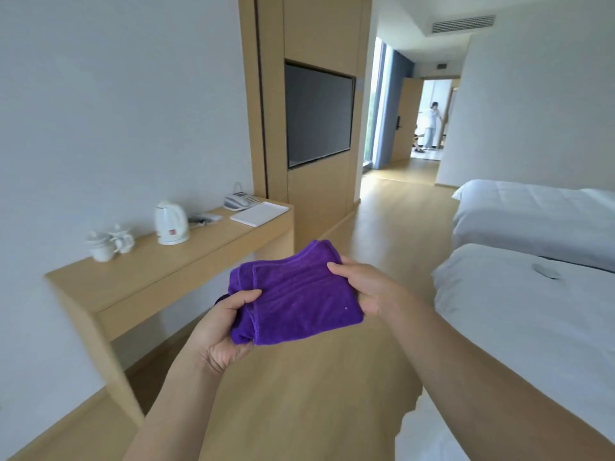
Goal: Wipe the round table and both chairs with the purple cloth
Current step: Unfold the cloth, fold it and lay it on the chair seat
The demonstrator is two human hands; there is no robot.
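Observation:
A folded purple cloth (296,296) is held up in front of me over the wooden floor, in the middle of the head view. My left hand (223,331) grips its lower left corner, thumb on top. My right hand (366,284) pinches its right edge, thumb on the upper face and fingers behind. No round table or chair is in view.
A long wooden wall desk (159,274) on the left carries a white kettle (170,223), white teacups (106,242), a phone (239,200) and a notepad (259,213). Two white beds (532,304) stand on the right. A wooden-floor aisle (392,221) runs ahead to a doorway with a person (430,125).

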